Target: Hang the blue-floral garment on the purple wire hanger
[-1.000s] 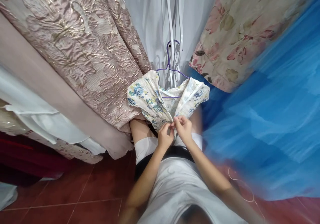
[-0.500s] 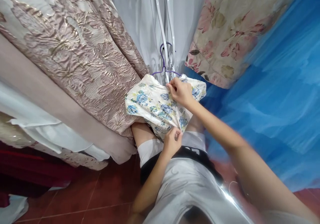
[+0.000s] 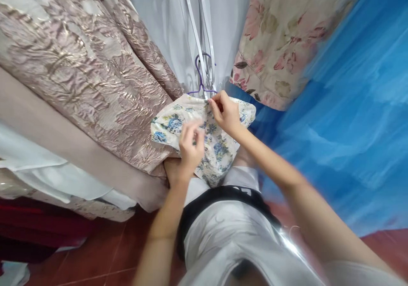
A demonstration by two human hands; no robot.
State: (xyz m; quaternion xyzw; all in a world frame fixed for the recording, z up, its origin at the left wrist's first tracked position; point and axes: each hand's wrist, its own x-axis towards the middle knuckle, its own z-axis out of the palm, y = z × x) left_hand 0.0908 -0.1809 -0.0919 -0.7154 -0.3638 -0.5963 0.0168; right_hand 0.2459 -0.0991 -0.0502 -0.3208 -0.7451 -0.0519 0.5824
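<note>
A white top with blue flowers hangs from a purple hanger and spreads over my lap. My right hand is closed in a pinch on the upper edge of the top, near the middle of its neckline. In front of the top's left half is my left hand, slightly blurred, its fingers bent and apart from the thumb, with nothing seen between them. White straps run down past the hanger to the neckline.
Pink brocade fabric hangs close on the left, beside paler cloths. On the right are a floral cloth and blue fabric. White fabric hangs behind the hanger. The floor is red tile.
My left hand has let go of the lower part of the top and moved up and left. The right hand keeps its pinch at the neckline. The view has shifted slightly.
</note>
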